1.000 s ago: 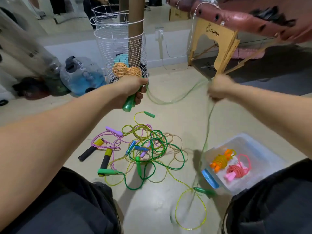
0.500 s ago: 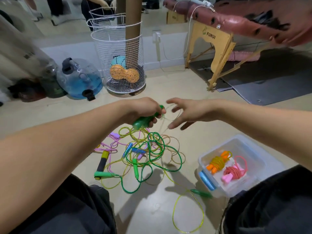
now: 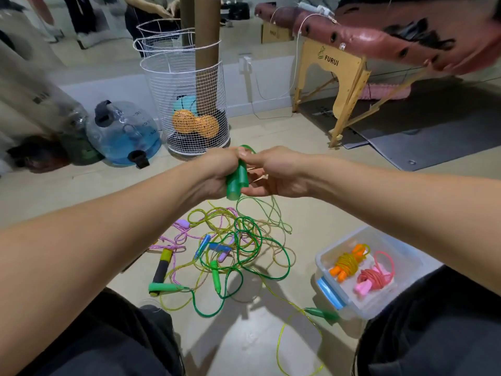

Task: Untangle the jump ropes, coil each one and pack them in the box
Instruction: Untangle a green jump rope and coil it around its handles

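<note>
My left hand [image 3: 217,172] grips a green jump-rope handle [image 3: 236,181] above the floor. My right hand [image 3: 273,173] meets it and pinches the yellow-green cord beside the handle. That cord hangs down in loops to its other green handle [image 3: 321,313] lying by the box. A tangle of ropes [image 3: 230,248] in green, pink, yellow and tan lies on the floor below my hands. The clear plastic box [image 3: 325,259] at the right holds a coiled orange-handled rope [image 3: 348,263] and a coiled pink rope [image 3: 374,278].
A white wire basket [image 3: 187,104] with balls and a cardboard tube stands behind. A blue water jug [image 3: 124,134] lies to its left. A folding massage table [image 3: 352,77] and dark mat [image 3: 433,137] sit at the back right. My knees frame the bottom.
My right hand came in from the far right and closed on the cord next to the left hand. The left hand lowered with the handle, and the stretched cord now hangs in loops.
</note>
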